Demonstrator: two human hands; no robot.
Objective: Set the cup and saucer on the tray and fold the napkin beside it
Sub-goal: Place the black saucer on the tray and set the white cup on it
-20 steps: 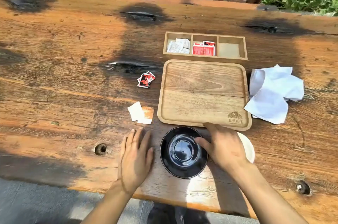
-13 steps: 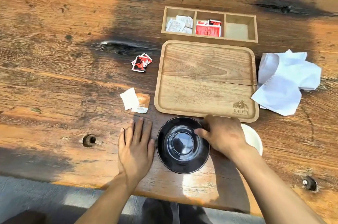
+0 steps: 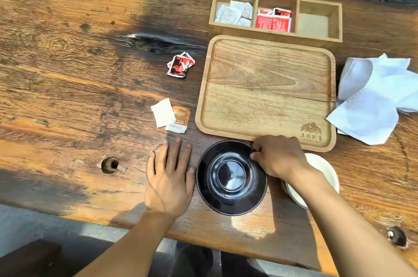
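A glossy black saucer (image 3: 230, 178) lies on the wooden table just in front of the wooden tray (image 3: 267, 93). My right hand (image 3: 279, 155) pinches the saucer's far right rim. A white cup (image 3: 321, 177) stands to the right of the saucer, partly hidden under my right wrist. My left hand (image 3: 168, 177) rests flat on the table, fingers spread, touching the saucer's left side. A crumpled white napkin (image 3: 373, 100) lies to the right of the tray, which holds nothing.
A three-part wooden box (image 3: 276, 13) with white and red sachets sits behind the tray. Loose red sachets (image 3: 180, 65) and a white and orange sachet (image 3: 172, 116) lie left of the tray. The table's front edge is close below the saucer.
My right fingers have curled from lying over the saucer's rim into a pinch on it. My view has tilted down and closer. My left hand has stayed flat.
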